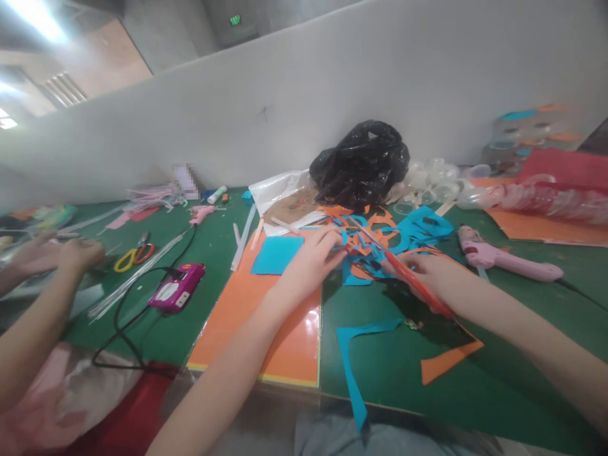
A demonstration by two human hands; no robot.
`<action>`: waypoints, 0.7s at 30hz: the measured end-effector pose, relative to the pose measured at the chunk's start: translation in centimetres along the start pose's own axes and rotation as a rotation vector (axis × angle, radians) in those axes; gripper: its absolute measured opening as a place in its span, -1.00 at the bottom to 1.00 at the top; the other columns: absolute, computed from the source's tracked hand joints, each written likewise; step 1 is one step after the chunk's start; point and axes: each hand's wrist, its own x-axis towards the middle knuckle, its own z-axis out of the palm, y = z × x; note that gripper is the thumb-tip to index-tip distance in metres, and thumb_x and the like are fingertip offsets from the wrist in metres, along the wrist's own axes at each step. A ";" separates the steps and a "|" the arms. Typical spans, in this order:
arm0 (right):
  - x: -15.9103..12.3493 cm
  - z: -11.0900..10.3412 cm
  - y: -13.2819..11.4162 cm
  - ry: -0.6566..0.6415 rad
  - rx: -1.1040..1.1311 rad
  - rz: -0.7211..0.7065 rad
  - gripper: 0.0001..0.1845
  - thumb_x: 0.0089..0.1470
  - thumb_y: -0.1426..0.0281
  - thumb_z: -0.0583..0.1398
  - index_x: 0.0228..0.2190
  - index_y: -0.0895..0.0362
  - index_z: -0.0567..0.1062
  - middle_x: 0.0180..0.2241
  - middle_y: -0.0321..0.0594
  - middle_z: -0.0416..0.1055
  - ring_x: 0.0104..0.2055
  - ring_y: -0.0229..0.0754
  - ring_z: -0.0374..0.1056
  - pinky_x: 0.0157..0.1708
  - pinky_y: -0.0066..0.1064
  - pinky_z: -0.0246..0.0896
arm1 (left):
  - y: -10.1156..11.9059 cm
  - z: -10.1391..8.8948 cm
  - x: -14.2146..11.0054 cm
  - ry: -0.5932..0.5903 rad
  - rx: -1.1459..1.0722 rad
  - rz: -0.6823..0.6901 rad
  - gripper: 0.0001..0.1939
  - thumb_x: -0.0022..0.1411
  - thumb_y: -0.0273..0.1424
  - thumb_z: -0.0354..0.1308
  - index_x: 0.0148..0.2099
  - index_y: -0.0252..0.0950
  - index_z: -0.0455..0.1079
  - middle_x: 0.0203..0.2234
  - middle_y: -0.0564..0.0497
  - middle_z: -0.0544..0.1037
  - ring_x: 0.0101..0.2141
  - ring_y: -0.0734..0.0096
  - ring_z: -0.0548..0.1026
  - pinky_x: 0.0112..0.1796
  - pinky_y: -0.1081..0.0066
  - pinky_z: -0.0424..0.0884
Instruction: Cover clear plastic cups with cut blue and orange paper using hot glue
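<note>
My right hand [422,278] is wrapped round the handles of red-handled scissors [403,269], whose blades point up and left into a heap of blue and orange cut scraps [368,244]. At the left side of this heap is my left hand [319,252], its fingers bent and drawn together; what they hold, if anything, I cannot make out. Under my left forearm lies an orange sheet [280,316] in a clear sleeve, with a blue square [275,254] on top. A bent blue strip [351,367] and an orange offcut [449,361] rest nearer to me.
Behind the heap sits a black plastic bag [363,161]. A pink glue gun [513,259] lies at right, near clear plastic cups [437,180]. On the left are a purple device [178,288] with a black cable, yellow-and-orange scissors [134,256] and another person's hands [78,253].
</note>
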 end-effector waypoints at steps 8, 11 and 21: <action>0.9 -0.8 1.7 0.434 -0.650 -0.106 -0.49 0.17 -0.13 0.11 -0.50 0.03 0.30 -0.48 -0.09 0.44 -0.35 0.07 0.45 -0.41 -0.33 0.16 | 0.2 -0.2 0.1 0.030 0.018 -0.088 -0.83 0.42 -0.30 0.16 -0.04 -0.21 0.26 0.05 -0.13 0.40 0.12 0.14 0.44 0.11 0.05 0.48; 0.8 -0.6 1.5 0.421 -0.699 -0.092 -0.48 0.21 -0.13 0.04 -0.46 0.05 0.34 -0.42 -0.01 0.49 -0.29 0.14 0.49 -0.35 -0.23 0.24 | 0.2 -0.2 0.0 -0.003 -0.081 -0.230 -0.77 0.40 -0.29 0.19 0.02 -0.20 0.27 0.05 -0.12 0.36 0.08 0.20 0.46 0.04 0.16 0.54; 1.1 -0.4 1.3 0.305 -0.801 -0.034 -0.47 0.28 -0.06 -0.02 -0.33 0.08 0.46 -0.24 0.12 0.55 -0.19 0.24 0.53 -0.26 -0.08 0.32 | 0.9 -1.0 1.1 0.260 -0.550 -0.513 -0.82 0.30 -0.33 0.24 -0.13 -0.22 0.31 -0.05 -0.02 0.42 -0.07 0.37 0.53 -0.01 0.25 0.53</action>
